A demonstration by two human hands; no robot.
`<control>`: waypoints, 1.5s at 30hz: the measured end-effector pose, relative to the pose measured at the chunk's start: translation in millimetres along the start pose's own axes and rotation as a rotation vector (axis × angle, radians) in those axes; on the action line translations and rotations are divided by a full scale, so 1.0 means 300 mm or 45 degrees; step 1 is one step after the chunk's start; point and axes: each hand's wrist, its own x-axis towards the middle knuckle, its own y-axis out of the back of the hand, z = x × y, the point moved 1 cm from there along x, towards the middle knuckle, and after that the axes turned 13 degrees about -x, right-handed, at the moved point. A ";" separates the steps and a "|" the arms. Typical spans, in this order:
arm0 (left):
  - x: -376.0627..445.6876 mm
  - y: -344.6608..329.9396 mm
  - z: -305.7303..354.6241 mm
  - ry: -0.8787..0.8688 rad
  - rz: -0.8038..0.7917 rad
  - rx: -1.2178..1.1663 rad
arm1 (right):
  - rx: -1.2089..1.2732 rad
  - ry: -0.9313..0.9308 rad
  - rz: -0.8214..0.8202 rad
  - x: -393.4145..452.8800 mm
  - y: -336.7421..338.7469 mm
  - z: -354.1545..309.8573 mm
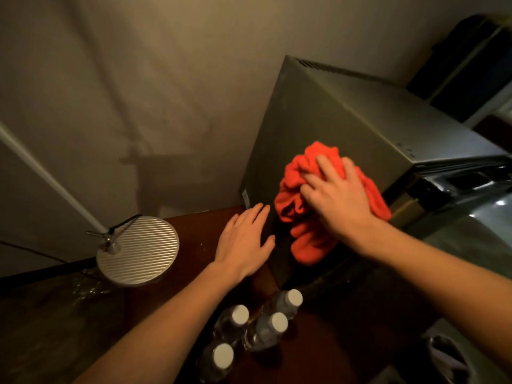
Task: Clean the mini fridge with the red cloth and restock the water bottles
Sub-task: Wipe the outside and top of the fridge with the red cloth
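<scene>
Dim corner, plain wall, dark wood tabletop (194,234). Nearest edge: four capped water bottles (273,327) standing clustered, not yet restocked. Beyond, left hand (245,245) hovers flat, fingers straight, empty, beside the mini fridge (318,112). Right hand (339,195) presses the bunched red cloth (300,214) flat-fingered against the fridge's side wall near its front edge. Step: exterior wiping. Next likely needs remaining faces and the interior wiped, then bottles loaded.

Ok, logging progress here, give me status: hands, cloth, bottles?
Right hand presses red cloth flat against mini fridge side. Left hand open, by the fridge's lower edge. Four capped water bottles wait on table, not restocked.
</scene>
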 end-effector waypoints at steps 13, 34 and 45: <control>-0.015 -0.009 0.010 -0.038 -0.023 0.013 | -0.054 0.076 -0.117 -0.066 -0.127 -0.212; -0.062 0.021 0.215 -0.036 -0.007 0.102 | 0.076 -0.076 0.054 -0.274 0.152 0.053; -0.178 0.052 0.317 -0.066 0.012 0.098 | -0.153 -0.083 0.066 -0.399 0.209 0.145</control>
